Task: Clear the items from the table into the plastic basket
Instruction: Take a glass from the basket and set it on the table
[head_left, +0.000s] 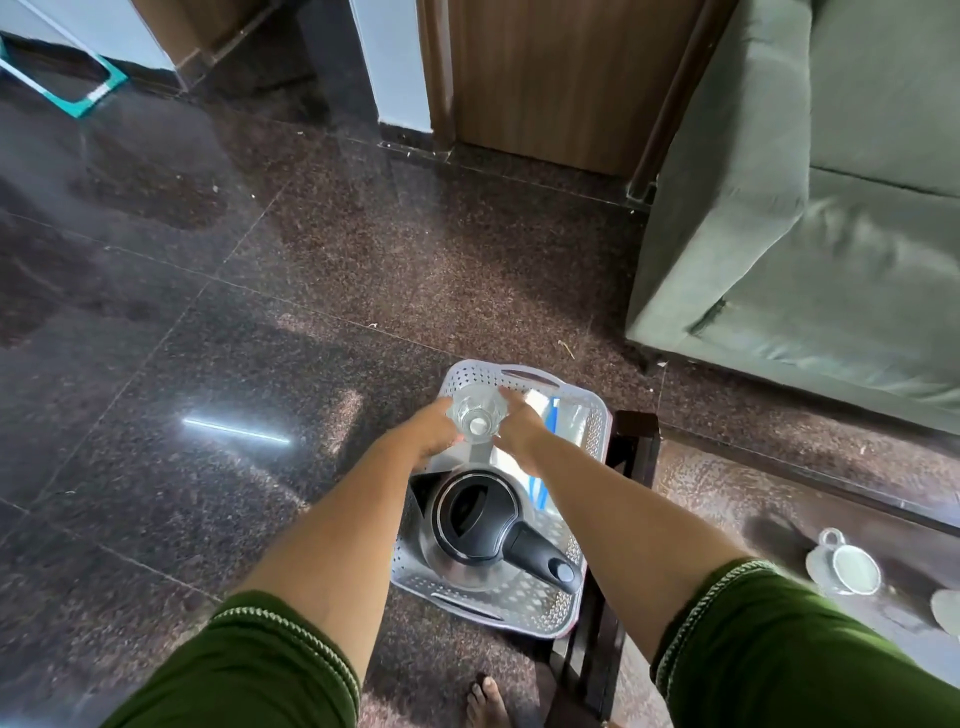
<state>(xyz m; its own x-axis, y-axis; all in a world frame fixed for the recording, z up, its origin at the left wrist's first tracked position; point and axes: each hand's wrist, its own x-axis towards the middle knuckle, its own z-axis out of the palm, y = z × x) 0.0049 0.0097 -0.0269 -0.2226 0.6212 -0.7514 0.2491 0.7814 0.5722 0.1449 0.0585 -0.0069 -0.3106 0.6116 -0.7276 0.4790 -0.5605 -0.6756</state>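
Nearest the camera, two green sleeves (249, 670) with pale stitched cuffs cover the upper arms, and a bare foot (485, 701) stands on the floor below. Both forearms extend forward over the basket (524, 605), a pale grey plastic tub with perforated walls and slotted handles, which appears to sit at the corner of the dark wooden surface (636, 436).

In the near half of the basket stands a kettle (475, 530): polished steel body, matte black lid, black moulded handle pointing right. Beyond it lie flat white items with blue markings (543, 491); their nature cannot be determined.

Over the far half, the left hand (428, 431) and right hand (519, 428) hold a clear drinking glass (475, 421) between them, seen from above with a thick round base. The fingers of each hand curve round opposite sides of the glass. The glass is above the basket interior; whether it rests on the bottom cannot be told.

To the right, on the glossy surface, a white cup on a saucer (844, 566) and the edge of another pale dish (945, 613) remain.

Judged progress: kettle loaded, glass being placed, crockery outstanding.

Farther off: speckled polished granite floor (260, 260), a green upholstered sofa (810, 208), a wooden door (550, 78).
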